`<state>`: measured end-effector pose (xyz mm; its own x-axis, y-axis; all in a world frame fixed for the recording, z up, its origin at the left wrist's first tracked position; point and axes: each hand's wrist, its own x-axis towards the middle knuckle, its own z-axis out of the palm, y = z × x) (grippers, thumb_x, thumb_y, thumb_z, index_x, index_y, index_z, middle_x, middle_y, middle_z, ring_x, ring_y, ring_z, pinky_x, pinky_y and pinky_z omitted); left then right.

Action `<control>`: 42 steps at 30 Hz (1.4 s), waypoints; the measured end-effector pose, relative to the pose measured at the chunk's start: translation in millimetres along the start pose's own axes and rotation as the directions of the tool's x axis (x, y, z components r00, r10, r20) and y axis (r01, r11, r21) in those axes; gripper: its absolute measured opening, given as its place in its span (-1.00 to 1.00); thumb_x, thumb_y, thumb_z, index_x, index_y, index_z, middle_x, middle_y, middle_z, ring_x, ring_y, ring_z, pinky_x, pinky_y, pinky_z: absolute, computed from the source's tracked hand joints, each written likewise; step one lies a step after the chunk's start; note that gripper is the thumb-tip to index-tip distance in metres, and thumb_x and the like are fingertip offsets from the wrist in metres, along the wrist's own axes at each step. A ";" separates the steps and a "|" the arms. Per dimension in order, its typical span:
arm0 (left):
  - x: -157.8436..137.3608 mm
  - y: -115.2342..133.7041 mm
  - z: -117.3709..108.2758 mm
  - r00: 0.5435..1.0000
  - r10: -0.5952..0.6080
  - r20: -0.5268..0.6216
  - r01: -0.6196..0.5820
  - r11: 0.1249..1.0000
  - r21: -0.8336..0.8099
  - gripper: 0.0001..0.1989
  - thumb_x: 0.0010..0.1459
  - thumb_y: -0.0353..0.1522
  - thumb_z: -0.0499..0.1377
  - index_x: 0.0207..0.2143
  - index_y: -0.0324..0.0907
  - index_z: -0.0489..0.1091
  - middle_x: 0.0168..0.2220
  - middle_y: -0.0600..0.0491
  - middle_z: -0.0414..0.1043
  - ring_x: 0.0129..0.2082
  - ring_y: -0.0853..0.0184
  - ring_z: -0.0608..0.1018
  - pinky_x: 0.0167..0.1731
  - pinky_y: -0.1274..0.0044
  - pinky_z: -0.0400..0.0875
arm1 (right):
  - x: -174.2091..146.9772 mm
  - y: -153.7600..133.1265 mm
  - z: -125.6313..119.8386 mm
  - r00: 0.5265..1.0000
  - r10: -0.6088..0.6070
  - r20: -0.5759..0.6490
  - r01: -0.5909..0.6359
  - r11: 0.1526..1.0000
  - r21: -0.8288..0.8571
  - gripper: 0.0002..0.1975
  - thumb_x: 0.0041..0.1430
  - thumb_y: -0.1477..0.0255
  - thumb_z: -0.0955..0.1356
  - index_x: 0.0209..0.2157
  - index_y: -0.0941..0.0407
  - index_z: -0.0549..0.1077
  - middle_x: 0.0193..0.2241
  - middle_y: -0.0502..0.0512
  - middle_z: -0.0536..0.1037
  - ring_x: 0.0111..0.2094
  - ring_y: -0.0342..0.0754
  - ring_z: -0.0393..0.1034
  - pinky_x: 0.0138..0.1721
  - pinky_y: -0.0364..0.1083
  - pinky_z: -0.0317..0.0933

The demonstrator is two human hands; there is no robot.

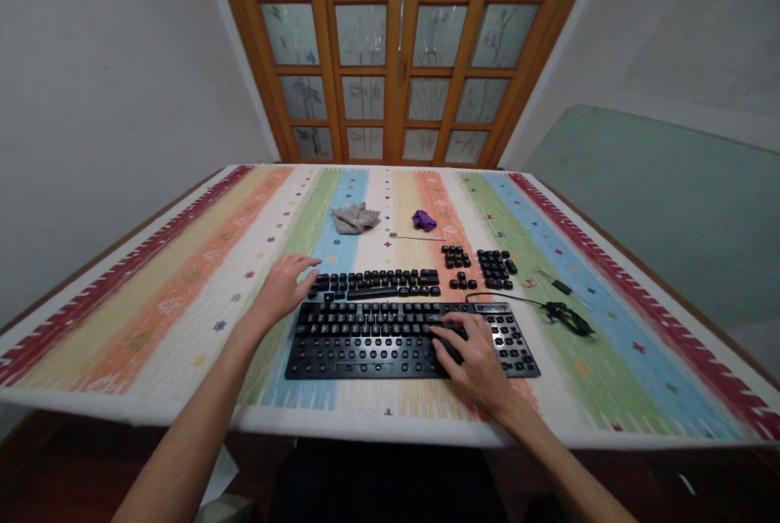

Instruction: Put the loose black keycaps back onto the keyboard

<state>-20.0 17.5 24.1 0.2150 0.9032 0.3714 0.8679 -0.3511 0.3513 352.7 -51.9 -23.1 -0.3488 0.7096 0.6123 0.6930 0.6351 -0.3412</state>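
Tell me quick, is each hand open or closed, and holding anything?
Left hand: open, beside the loose black keycaps, nothing visibly held.
Right hand: open, spread over the computer keyboard; whether it holds anything is hidden.

We tag a black keyboard (pixel 366 353) under the right fingers (pixel 451 337), loose black keycaps (pixel 373 293) right of the left fingers (pixel 305 261), black cable (pixel 568 318) right of the right fingers. Beyond both: grey cloth (pixel 355 219), purple cloth (pixel 424 220). Surface (pixel 201 296) around the fingers: white, yellow, orange, green, blue stripes, small scattered motifs, jagged maroon borders. Farthest off, we log brown doors (pixel 397 72), frosted panes (pixel 361 34) plant-patterned.
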 end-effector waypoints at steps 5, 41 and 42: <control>18.6 -25.7 10.7 0.989 -0.019 0.147 0.022 0.999 -0.023 -0.69 0.25 -0.24 0.08 -0.17 -0.23 0.54 -0.20 -0.10 0.56 -0.14 0.14 0.52 -0.02 0.29 0.37 | -1.4 1.0 -1.4 0.999 0.026 -0.027 -0.027 1.000 -0.002 -0.83 0.27 0.47 0.33 -0.20 0.09 0.57 -0.15 0.21 0.48 -0.11 0.12 0.34 -0.08 0.15 0.24; -106.2 25.0 -7.1 0.874 -0.445 0.194 0.473 0.693 -0.544 -0.75 0.03 -0.17 0.28 -0.36 -0.18 0.53 -0.41 0.03 0.56 -0.39 0.31 0.58 -0.28 0.48 0.50 | 31.8 -72.3 31.6 0.979 -0.189 0.072 0.167 0.957 0.235 -0.88 0.26 0.55 0.33 -0.24 0.15 0.52 -0.16 0.20 0.46 -0.13 0.06 0.28 -0.11 0.08 0.16; -106.1 25.2 -7.4 0.872 -0.448 0.196 0.478 0.695 -0.538 -0.74 0.02 -0.17 0.28 -0.36 -0.18 0.53 -0.41 0.03 0.56 -0.39 0.30 0.58 -0.28 0.48 0.50 | 30.9 -72.5 32.3 0.979 -0.190 0.075 0.168 0.957 0.238 -0.88 0.26 0.55 0.33 -0.24 0.15 0.52 -0.16 0.20 0.46 -0.12 0.06 0.28 -0.11 0.08 0.16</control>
<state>-24.2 -89.0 -0.1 -0.1134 0.9935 -0.0018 0.4652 0.0547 0.8835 271.3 -66.1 -2.5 -0.5202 0.5968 0.6109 0.4546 0.7991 -0.3934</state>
